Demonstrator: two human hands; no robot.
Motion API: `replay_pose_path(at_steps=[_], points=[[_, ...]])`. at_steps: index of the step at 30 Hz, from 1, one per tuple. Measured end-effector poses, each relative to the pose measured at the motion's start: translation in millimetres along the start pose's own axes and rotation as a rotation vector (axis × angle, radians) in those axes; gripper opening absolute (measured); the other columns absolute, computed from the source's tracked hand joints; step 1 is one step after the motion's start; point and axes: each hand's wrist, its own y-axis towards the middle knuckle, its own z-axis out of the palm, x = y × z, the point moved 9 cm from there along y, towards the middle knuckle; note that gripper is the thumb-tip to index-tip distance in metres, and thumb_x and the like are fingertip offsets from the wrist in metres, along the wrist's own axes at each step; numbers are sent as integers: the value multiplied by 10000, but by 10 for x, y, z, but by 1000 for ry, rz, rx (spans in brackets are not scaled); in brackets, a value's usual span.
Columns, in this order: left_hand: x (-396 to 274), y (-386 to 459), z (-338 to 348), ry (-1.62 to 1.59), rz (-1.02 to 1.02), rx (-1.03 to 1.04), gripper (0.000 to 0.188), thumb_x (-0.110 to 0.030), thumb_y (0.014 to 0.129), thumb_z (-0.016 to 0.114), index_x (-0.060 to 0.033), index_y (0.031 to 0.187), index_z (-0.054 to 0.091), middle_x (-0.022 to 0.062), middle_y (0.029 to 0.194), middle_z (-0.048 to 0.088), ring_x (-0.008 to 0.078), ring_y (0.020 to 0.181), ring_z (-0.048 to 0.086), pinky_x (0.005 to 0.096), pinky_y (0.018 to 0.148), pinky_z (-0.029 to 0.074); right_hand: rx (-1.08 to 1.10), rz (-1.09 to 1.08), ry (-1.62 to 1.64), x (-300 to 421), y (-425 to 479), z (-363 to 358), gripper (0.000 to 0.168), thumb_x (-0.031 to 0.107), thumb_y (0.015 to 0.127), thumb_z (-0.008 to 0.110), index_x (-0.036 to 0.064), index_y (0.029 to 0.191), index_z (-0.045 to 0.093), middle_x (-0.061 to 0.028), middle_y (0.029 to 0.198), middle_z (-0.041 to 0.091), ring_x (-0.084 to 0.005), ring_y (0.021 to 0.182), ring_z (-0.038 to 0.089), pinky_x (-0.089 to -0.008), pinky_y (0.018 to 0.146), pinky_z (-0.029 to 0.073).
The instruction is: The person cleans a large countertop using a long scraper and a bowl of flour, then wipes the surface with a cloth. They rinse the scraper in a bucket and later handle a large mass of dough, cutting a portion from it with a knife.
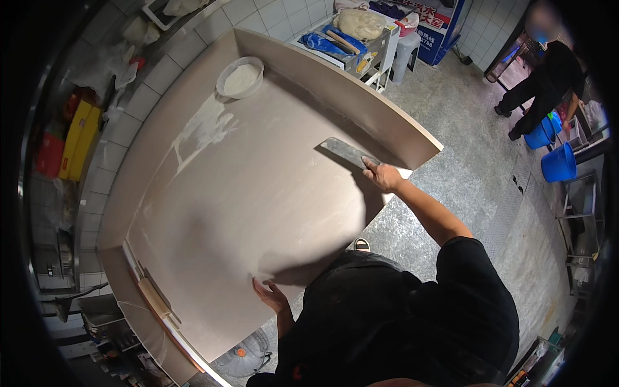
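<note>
My right hand (384, 177) grips one end of a flat, floury rectangular scraper (344, 151) at the right part of the work table (271, 179). Near the table's front edge is my left hand (272, 293), with its fingers apart and nothing in it. A translucent bowl (240, 78) of white flour stands at the far corner, and spilled flour (205, 126) lies on the surface below it. Along the left edge rests a wooden rolling pin (154, 297).
Raised boards (338, 82) border the table. Behind it, a bag of dough (360, 24) sits on a chest. A fan (242, 353) stands on the floor below. At the right, a person in dark clothes (549, 84) bends near blue buckets (558, 162).
</note>
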Motion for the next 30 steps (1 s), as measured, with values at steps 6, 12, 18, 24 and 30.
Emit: replay_pose_path(at_steps=[6, 12, 18, 24, 30], points=[[197, -142, -42, 34, 36, 23, 501, -37, 866, 583, 17, 1335, 416, 264, 1358, 435, 434, 1232, 454, 487, 1006, 411, -59, 60, 114, -33, 51, 37, 582, 509, 976, 369, 213, 1473, 308, -283, 1031, 638, -445, 979, 612, -504, 864, 473], [296, -75, -18, 50, -20, 50, 501, -32, 880, 563, 8, 1350, 396, 258, 1360, 434, 421, 1224, 466, 487, 982, 427, -93, 149, 201, -225, -12, 169, 583, 509, 975, 370, 220, 1476, 299, -302, 1047, 625, -452, 996, 601, -501, 873, 468], [279, -6, 64, 26, 52, 61, 484, -37, 899, 539, 12, 1353, 381, 267, 1377, 415, 433, 1238, 442, 468, 957, 441, -108, 180, 236, -311, -107, 101, 583, 511, 974, 374, 240, 1482, 281, -296, 1042, 630, -442, 986, 612, -499, 869, 475], [294, 37, 190, -15, 70, 79, 494, -8, 887, 546, -1, 1353, 382, 259, 1384, 413, 409, 1187, 487, 431, 893, 479, -175, 208, 195, -382, -91, 43, 555, 497, 969, 401, 247, 1459, 327, -272, 987, 652, -447, 957, 619, -491, 854, 486], [283, 69, 216, -125, -1, 92, 491, -21, 881, 570, -3, 1340, 395, 255, 1381, 422, 428, 1219, 460, 454, 937, 460, 151, -154, 20, 216, -406, 427, 600, 535, 968, 391, 284, 1493, 246, -265, 856, 651, -439, 818, 640, -488, 785, 513]])
